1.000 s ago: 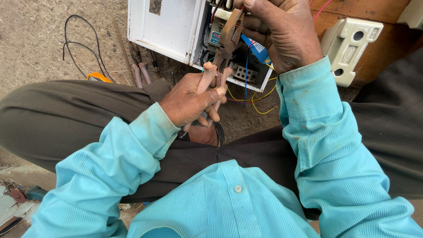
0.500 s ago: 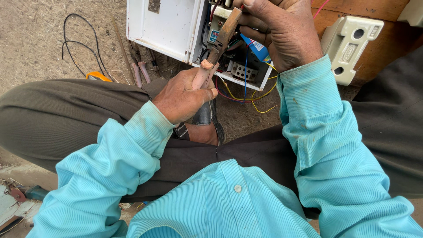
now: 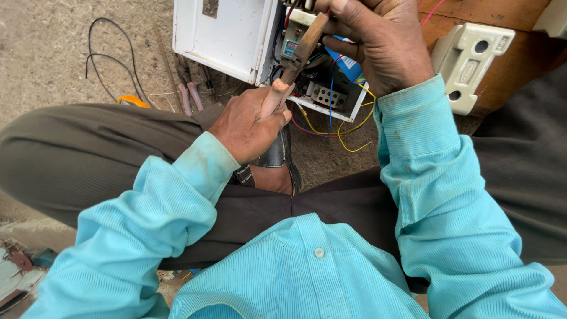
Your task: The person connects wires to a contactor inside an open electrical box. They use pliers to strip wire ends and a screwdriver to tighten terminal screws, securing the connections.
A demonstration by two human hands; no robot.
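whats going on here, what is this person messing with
A person in a light blue shirt sits cross-legged on the ground, working at an open white electrical box with coloured wires spilling out. The left hand closes its grip on the handles of a pair of pliers whose nose points into the box. The right hand reaches into the wiring. A white fuse holder sits on a wooden board to the right.

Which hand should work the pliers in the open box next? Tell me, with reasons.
Left, probably. The left hand has its grip closed on the handles of the pliers, which point into the white electrical box. The right hand is curled near the tool's upper end, among the wires.
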